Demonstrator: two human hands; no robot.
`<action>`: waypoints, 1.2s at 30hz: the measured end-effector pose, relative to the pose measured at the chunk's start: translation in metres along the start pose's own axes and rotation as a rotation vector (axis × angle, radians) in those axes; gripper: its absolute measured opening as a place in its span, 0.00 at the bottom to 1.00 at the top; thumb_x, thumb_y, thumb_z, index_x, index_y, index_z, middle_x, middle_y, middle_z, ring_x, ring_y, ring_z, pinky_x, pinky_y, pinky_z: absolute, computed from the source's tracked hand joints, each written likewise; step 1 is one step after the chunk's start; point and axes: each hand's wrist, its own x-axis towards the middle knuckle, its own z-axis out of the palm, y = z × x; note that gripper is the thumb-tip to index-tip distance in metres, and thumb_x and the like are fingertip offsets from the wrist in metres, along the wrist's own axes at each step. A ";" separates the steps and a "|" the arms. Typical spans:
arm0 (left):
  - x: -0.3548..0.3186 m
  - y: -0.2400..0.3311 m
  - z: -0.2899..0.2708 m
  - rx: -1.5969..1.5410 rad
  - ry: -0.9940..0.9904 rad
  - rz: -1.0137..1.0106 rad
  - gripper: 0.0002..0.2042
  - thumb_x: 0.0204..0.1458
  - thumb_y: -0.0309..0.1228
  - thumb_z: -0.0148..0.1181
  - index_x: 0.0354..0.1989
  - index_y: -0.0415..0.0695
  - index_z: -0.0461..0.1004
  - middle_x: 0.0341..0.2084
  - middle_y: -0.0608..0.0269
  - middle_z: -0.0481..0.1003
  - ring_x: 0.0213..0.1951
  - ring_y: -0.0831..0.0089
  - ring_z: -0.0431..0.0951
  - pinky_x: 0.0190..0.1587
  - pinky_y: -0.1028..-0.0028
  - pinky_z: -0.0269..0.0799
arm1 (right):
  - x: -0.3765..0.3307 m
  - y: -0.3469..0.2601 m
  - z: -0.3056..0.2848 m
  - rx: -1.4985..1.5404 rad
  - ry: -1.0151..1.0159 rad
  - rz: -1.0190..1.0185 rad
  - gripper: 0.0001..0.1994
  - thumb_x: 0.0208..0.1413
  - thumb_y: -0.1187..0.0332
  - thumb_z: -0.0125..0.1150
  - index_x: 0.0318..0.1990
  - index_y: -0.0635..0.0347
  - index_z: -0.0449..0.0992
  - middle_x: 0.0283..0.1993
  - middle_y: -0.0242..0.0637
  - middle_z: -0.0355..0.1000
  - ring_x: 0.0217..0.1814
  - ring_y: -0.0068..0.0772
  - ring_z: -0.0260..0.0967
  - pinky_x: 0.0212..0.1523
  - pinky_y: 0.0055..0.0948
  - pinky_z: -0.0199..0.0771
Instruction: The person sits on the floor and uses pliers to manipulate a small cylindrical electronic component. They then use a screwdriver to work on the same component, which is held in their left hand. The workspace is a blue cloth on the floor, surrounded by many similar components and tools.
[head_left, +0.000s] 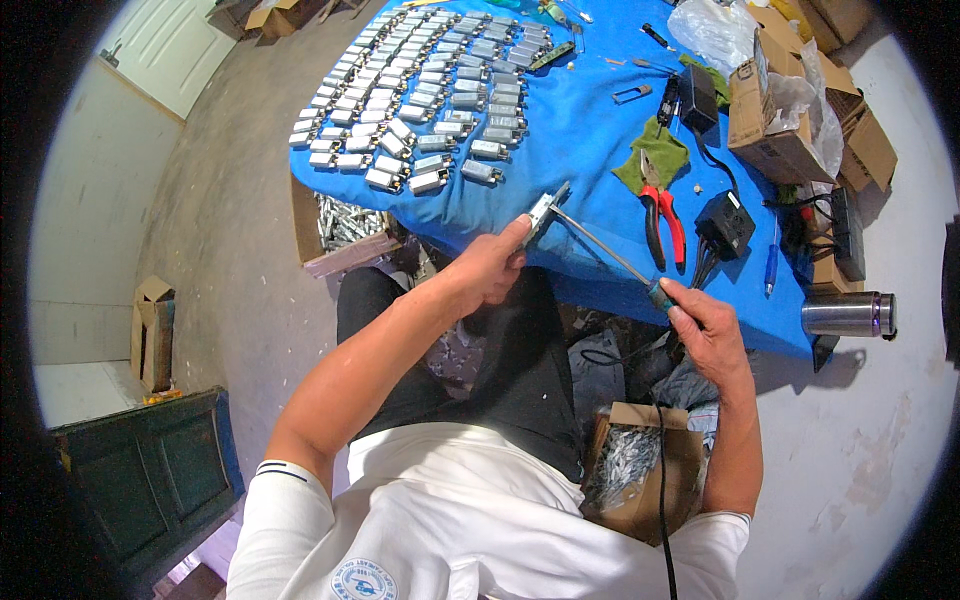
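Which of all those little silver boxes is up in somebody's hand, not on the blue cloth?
The small silver piece pinched in the left hand. All the other silver pieces lie in rows on the blue cloth.

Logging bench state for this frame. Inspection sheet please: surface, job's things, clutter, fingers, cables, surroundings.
Surface: table under blue cloth.
Job's things: left hand holds a small silver cell; right hand holds a soldering iron, tip at the cell.
Clutter: rows of silver cells, red pliers, green rag, cardboard boxes, steel tumbler.
Fingers: both hands closed on their items.
Cables: black cord runs down from the iron; black adapter with leads.
Surroundings: concrete floor, box of cells, green cabinet.
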 end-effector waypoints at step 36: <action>-0.003 0.003 0.000 0.038 0.017 0.029 0.28 0.56 0.64 0.44 0.19 0.53 0.56 0.11 0.79 0.47 0.12 0.83 0.44 0.16 0.77 0.38 | 0.015 0.009 -0.009 0.341 -0.190 0.305 0.18 0.55 0.71 0.61 0.55 0.59 0.75 0.34 0.31 0.76 0.29 0.21 0.69 0.32 0.24 0.70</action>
